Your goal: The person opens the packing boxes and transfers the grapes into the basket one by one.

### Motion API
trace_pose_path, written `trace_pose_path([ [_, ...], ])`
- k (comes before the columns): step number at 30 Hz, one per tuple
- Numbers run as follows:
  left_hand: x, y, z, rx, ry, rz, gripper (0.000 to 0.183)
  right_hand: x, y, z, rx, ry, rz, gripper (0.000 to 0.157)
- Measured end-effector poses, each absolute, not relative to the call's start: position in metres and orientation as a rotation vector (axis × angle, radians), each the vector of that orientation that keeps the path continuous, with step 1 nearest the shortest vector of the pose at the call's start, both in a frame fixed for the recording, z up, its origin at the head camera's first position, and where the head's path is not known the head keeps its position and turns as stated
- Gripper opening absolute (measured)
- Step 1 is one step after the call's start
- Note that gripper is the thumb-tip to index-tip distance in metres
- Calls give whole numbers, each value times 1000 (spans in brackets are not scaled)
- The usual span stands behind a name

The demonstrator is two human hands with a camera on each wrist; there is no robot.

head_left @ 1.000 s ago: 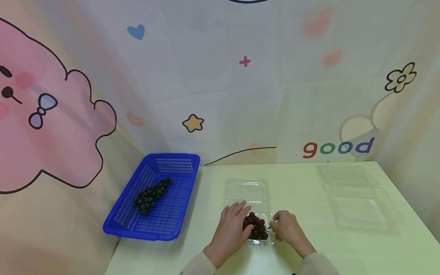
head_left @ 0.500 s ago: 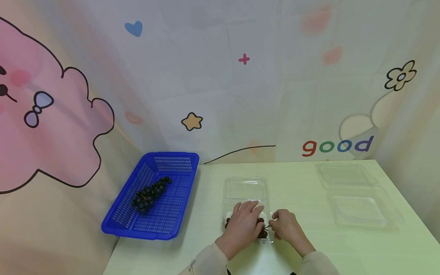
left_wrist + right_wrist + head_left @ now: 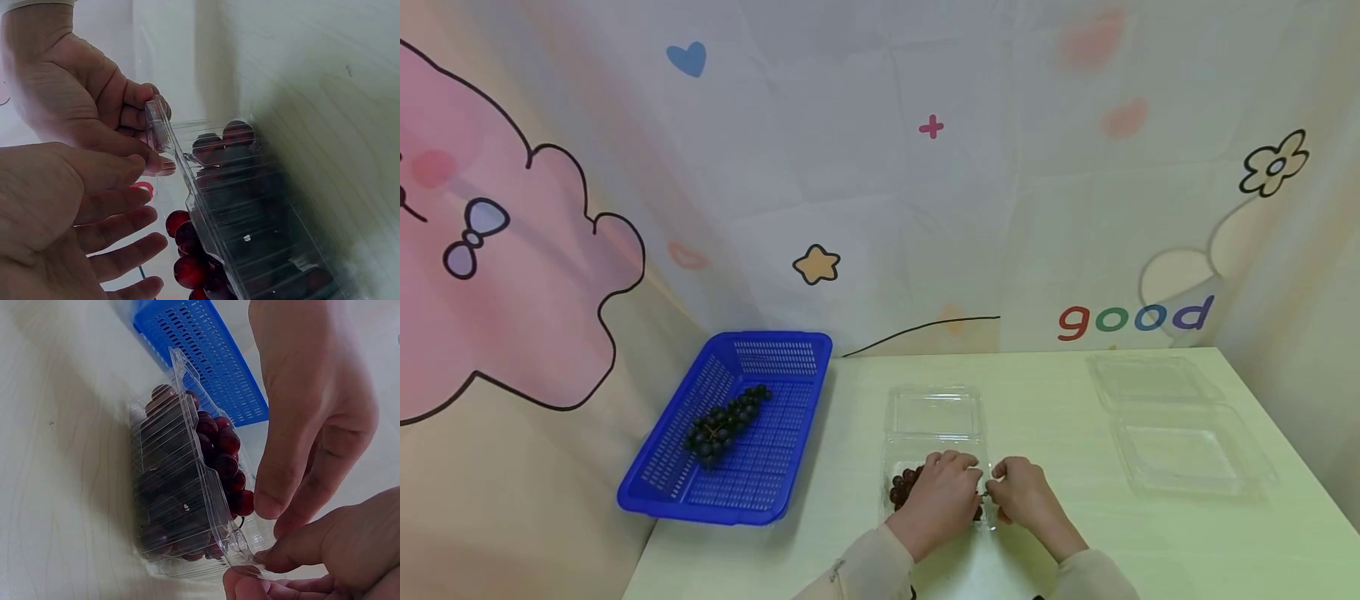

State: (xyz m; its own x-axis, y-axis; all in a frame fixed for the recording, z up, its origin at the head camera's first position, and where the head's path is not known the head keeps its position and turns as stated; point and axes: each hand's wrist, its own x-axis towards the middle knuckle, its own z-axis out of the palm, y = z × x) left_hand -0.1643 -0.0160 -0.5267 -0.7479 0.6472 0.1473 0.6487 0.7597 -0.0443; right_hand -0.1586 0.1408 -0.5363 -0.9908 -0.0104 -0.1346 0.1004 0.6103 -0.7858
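A clear plastic clamshell box (image 3: 934,414) stands on the table with its lid folded back. Dark red grapes (image 3: 226,465) fill its near half and rise above the rim. My left hand (image 3: 938,500) is over the grapes, covering most of them in the head view; in the left wrist view its fingers are spread loosely beside the grapes, holding nothing. At the box's right side, my right hand (image 3: 1024,498) pinches the rim between thumb and finger, as the right wrist view shows. A short stem (image 3: 242,520) sticks out close to that corner.
A blue basket (image 3: 688,510) stands at the left, with a bunch of black grapes (image 3: 715,435) inside. On the right side of the table lies another clear clamshell box (image 3: 1183,460), lid unfolded. A printed cloth (image 3: 880,167) hangs along the table's back edge.
My left hand has slid right across the grapes, uncovering those at the left and coming close to the right hand. The right hand keeps its grip on the rim.
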Motion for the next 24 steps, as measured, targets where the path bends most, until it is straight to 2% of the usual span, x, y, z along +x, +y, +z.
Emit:
trace_pose_path([
  [9,-173,-9,-532,-1055,-2802,49,6,-159,141,-536,105,2675,-1328,3],
  [24,-179,2,-537,-1040,-2861,180,21,-160,140,-537,103,2685,-1310,4],
])
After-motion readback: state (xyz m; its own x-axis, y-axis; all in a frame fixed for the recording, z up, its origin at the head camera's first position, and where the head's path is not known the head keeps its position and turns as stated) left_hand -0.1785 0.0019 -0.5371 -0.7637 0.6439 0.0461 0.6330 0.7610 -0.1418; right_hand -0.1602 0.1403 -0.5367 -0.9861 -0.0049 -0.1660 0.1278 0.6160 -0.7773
